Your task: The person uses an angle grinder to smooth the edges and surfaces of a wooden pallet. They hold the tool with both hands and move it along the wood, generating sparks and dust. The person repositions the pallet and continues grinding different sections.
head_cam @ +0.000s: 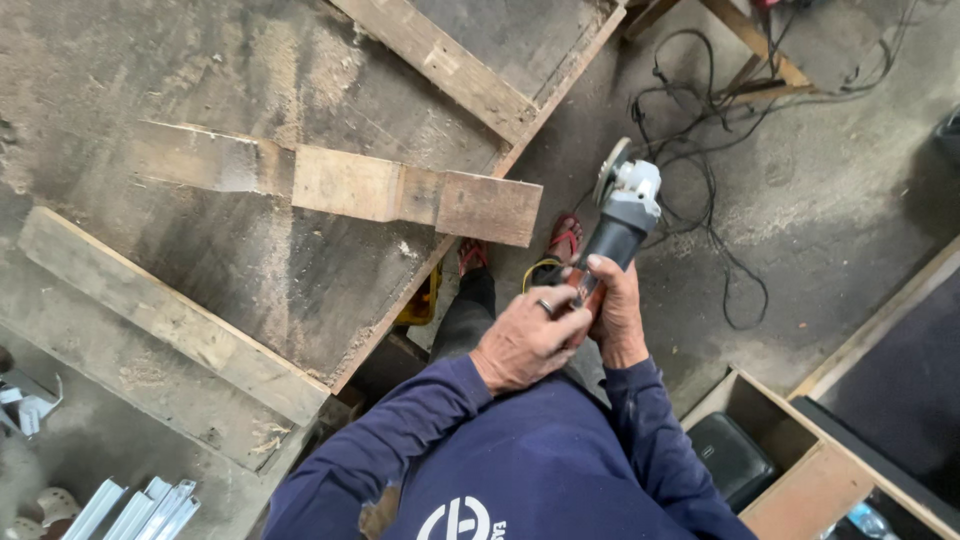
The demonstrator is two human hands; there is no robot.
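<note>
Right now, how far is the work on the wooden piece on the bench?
Done: the wooden piece already shows one narrowed, paler section, and sawdust lies on the workbench. In hand: both the left hand and right hand hold the angle grinder away from the wood. Left: I cannot tell.

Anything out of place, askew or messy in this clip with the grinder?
Yes. A wooden piece lies skewed on the workbench, its end jutting past the edge. Sawdust dusts the bench, and cables tangle loosely on the floor. Both hands, left and right, grip the angle grinder off the bench.
</note>
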